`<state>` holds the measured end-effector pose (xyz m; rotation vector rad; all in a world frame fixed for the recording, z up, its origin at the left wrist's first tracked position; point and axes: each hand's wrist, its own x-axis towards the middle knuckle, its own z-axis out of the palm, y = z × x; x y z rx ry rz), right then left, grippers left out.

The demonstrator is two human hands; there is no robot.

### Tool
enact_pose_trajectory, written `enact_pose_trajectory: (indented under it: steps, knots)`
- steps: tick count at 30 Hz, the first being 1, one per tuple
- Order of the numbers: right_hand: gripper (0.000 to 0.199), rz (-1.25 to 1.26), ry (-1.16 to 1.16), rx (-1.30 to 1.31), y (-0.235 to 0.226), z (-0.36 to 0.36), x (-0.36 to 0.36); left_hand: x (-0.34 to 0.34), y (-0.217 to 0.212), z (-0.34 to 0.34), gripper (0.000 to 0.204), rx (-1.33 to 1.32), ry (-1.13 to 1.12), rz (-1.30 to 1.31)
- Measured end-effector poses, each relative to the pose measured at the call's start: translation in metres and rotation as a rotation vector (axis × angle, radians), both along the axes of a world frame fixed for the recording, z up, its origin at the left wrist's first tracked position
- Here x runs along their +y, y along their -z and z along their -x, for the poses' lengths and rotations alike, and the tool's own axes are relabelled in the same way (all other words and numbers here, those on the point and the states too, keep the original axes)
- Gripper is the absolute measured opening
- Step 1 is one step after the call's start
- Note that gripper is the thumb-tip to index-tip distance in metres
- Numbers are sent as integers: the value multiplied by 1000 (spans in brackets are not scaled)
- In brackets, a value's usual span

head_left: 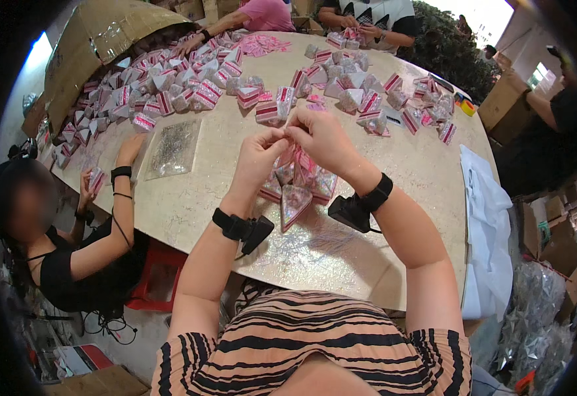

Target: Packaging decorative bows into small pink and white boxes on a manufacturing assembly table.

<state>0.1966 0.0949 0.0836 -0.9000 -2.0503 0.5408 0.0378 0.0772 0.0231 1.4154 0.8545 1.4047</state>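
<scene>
My left hand (256, 158) and my right hand (326, 137) meet fingertip to fingertip above the table (235, 191). Both are closed in a pinch, and what sits between the fingers is too small to make out. Just below them lies a small cluster of glittery wedge-shaped pieces, like slices of cake, in silver and pink; the nearest wedge (295, 203) points toward me. Pink pieces (307, 165) show between these wedges, partly hidden by my hands. Beyond my fingertips stands another silver wedge with pink stripes (270, 113).
Many more wedges (189, 92) heap up by a tipped cardboard box (97, 46). Left of my hands lies a glittery clear sheet (173, 148). White cloth (483, 224) hangs over the right edge, near yellow tape (467, 107). A co-worker's hand (130, 150) rests at left; others work across the table.
</scene>
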Motion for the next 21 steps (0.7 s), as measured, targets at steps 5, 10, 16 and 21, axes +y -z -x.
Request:
enact_pose_trajectory:
  steps: [5,10,16,21]
  knots:
    - [13,134,-14,79,10,-10,0,-3,4,-10,7,-122,104,92]
    - [16,564,-254,85,-4,-42,-5,-5,-10,-5,7,-206,155,145]
    - [12,354,-183,110,27,-43,2,-6,-23,-13,10,-26,246,244]
    - [10,395,-133,240,24,-50,1,-9,-31,-30,11,-33,116,243]
